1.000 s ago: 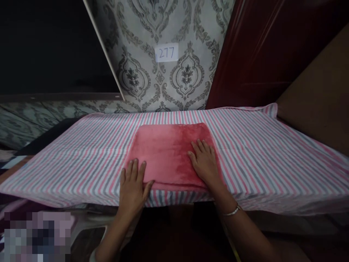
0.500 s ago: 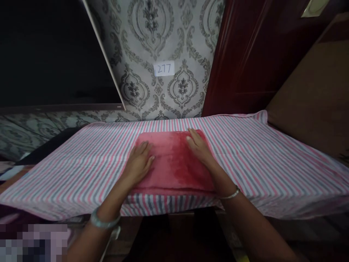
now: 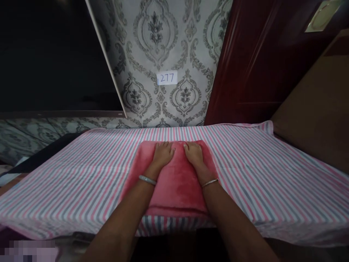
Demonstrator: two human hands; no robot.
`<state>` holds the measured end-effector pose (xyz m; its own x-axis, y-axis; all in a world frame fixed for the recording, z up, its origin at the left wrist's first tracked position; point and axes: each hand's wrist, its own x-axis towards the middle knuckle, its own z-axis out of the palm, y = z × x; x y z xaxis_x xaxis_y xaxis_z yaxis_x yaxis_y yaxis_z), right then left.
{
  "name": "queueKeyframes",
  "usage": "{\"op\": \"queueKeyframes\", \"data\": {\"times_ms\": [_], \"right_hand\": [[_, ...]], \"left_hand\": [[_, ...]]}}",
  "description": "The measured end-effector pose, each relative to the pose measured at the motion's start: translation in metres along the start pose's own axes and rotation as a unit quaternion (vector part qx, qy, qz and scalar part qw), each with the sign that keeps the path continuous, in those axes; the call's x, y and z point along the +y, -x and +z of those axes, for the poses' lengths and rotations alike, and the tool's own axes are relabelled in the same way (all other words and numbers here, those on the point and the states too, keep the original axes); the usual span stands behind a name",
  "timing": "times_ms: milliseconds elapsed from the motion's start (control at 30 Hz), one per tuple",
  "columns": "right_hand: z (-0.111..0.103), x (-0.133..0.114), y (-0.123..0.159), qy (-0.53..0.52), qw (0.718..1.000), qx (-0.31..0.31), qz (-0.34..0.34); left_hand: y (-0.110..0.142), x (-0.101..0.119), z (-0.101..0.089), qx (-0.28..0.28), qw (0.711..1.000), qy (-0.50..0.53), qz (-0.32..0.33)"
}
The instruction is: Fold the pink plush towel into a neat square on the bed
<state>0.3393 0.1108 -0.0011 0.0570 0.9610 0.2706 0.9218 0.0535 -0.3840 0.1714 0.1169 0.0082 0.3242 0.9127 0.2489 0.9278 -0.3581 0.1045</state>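
Note:
A folded pinkish-red plush cloth lies flat in the middle of a striped tablecloth, with layered folds along its near edge. Close to its far edge, my left hand rests palm down, fingers stretched forward. My right hand lies likewise on the far part, slightly right of the middle. Both hands touch the top of the cloth, and neither grips it. A strip of plush shows between the two thumbs. A bangle circles each wrist.
Behind the table is patterned wallpaper with a paper label reading 277. A large dark screen stands at back left. A dark red door and a brown cardboard-like panel are on the right.
Both hands have slid forward and inward over the plush cloth, from its sides toward its far edge. The camera view has shifted slightly, so the scene sits lower.

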Motion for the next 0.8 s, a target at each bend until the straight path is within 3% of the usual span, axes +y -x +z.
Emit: {"op": "queueKeyframes", "data": {"times_ms": [133, 600, 800], "right_hand": [[0.0031, 0.0004, -0.0045, 0.017, 1.0, 0.004, -0.001], [-0.001, -0.0004, -0.0016, 0.011, 1.0, 0.006, -0.014], [-0.0008, -0.0012, -0.0008, 0.019, 1.0, 0.002, -0.013]], "left_hand": [[-0.0015, -0.0068, 0.0081, 0.016, 1.0, 0.016, 0.0], [-0.0002, -0.0071, 0.0007, 0.013, 0.999, 0.041, -0.012], [0.0026, -0.0035, 0.0008, 0.046, 0.999, 0.009, -0.015]]}}
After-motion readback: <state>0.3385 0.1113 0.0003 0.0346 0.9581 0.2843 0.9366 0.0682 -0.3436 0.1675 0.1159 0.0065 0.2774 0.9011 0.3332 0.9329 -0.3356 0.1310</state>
